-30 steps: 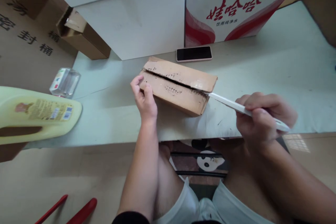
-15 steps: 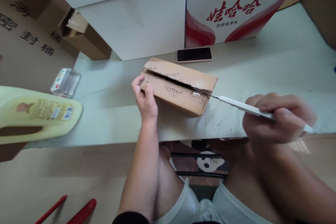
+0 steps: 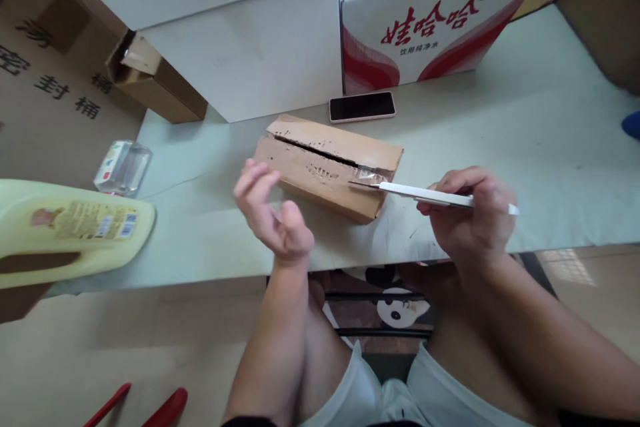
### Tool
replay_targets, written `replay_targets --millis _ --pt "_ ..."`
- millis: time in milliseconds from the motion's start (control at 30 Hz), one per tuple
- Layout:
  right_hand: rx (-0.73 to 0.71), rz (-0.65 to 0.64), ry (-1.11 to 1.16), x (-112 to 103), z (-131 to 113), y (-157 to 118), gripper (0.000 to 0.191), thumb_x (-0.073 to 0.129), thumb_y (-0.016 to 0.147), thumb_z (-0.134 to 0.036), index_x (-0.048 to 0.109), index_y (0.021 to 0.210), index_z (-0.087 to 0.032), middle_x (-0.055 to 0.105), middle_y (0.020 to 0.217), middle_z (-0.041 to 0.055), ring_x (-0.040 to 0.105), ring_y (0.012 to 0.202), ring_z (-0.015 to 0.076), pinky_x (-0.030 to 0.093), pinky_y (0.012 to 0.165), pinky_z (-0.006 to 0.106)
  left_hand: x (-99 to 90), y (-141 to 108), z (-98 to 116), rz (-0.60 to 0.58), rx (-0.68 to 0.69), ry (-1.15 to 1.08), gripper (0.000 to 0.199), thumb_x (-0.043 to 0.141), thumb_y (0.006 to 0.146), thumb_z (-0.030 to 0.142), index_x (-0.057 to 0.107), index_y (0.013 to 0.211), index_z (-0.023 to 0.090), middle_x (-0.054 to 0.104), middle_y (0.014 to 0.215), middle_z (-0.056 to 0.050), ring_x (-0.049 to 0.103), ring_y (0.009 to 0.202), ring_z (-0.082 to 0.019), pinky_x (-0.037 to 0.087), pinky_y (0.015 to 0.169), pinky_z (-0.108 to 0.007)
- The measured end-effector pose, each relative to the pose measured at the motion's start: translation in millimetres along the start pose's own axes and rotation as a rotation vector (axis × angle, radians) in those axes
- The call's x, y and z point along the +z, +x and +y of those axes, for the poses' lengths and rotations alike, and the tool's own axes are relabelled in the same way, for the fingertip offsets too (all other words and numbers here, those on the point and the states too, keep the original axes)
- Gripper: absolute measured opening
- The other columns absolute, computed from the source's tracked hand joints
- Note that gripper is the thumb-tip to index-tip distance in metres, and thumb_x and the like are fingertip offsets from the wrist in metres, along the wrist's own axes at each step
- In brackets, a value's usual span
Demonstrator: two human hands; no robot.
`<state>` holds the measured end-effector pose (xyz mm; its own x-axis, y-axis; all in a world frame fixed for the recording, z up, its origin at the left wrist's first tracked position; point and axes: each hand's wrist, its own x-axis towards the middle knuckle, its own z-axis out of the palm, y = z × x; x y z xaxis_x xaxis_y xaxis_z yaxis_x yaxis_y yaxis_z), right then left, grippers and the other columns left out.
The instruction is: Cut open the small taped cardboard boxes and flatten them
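A small brown cardboard box (image 3: 320, 177) lies on the pale table, with a dark slit along the seam of its top and clear tape at the right end. My right hand (image 3: 473, 217) is closed around a white utility knife (image 3: 420, 193). The knife's thin blade points left, over the right part of the box top; whether it touches the cardboard I cannot tell. My left hand (image 3: 274, 213) is held just in front of the box's left end, fingers apart and curled a little, with nothing in it.
A phone (image 3: 362, 107) lies behind the box, before a white and red carton (image 3: 415, 33) and a plain white carton (image 3: 250, 47). At left are a yellow jug (image 3: 75, 227), a clear plastic container (image 3: 123, 167) and a narrow open cardboard box (image 3: 165, 87).
My left hand has let go of the box's left end and come toward me. My right hand has moved left with the knife, its blade now further over the box top.
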<state>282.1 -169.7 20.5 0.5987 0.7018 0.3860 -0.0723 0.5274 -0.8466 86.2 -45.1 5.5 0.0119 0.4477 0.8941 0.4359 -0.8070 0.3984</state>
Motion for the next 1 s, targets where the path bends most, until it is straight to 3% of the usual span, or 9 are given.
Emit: replay_targets --millis 67,133,300,500,800,1000 --pt "0.005 0.009 0.016 -0.4 -1.6 0.3 0.032 0.06 0.092 -0.049 0.069 0.073 -0.024 0.057 0.054 -0.001 0.058 0.044 0.0144 0.045 0.039 0.029 3.5 -2.3 14.8 -0.093 0.103 -0.082 0.029 0.039 0.09 0.032 0.056 0.113 0.024 0.059 0.11 -0.007 0.06 0.114 -0.025 0.048 0.105 -0.052" --pt "-0.015 0.064 0.027 -1.5 -4.5 1.6 0.032 0.058 0.091 -0.047 0.068 0.07 -0.025 0.05 0.05 -0.0023 0.053 0.04 0.0137 0.041 0.035 0.029 8.3 -5.3 22.9 -0.163 0.117 -0.135 0.028 0.042 0.089 0.028 0.056 0.113 0.023 0.063 0.109 -0.008 0.062 0.112 -0.025 0.052 0.101 -0.05" --pt "-0.144 0.296 -0.05 -6.2 -9.7 6.5 0.027 0.057 0.086 -0.034 0.063 0.062 -0.024 0.043 0.051 -0.0025 0.045 0.037 0.0109 0.033 0.033 0.029 13.7 -8.0 22.0 -0.225 0.121 -0.064 0.024 0.05 0.083 0.019 0.061 0.105 0.02 0.068 0.098 -0.008 0.066 0.098 -0.023 0.053 0.09 -0.042" --pt "-0.233 0.257 -0.109 -6.7 -6.8 6.8 0.031 0.058 0.09 -0.035 0.065 0.063 -0.021 0.05 0.052 -0.0019 0.055 0.043 0.0121 0.038 0.037 0.026 14.2 -6.6 25.9 -0.232 0.098 -0.008 0.017 0.049 0.082 0.018 0.065 0.089 0.019 0.068 0.088 -0.009 0.063 0.087 -0.023 0.049 0.083 -0.041" --pt "0.005 0.325 0.089 -3.5 -4.8 11.5 0.034 0.065 0.088 -0.052 0.062 0.069 -0.023 0.052 0.056 -0.0055 0.059 0.045 0.0113 0.049 0.042 0.026 9.3 11.2 46.3 -0.303 -0.058 -0.044 0.009 0.056 0.081 0.013 0.061 0.084 0.02 0.067 0.088 -0.005 0.062 0.083 -0.018 0.052 0.077 -0.036" --pt "0.272 0.343 0.169 -4.7 -2.0 15.7 0.042 0.068 0.081 -0.063 0.056 0.068 -0.025 0.046 0.051 -0.0077 0.059 0.048 0.0108 0.052 0.05 0.025 22.1 16.8 60.4 -0.332 -0.113 -0.05 0.011 0.061 0.08 0.014 0.062 0.09 0.019 0.067 0.091 -0.004 0.063 0.082 -0.017 0.054 0.077 -0.033"
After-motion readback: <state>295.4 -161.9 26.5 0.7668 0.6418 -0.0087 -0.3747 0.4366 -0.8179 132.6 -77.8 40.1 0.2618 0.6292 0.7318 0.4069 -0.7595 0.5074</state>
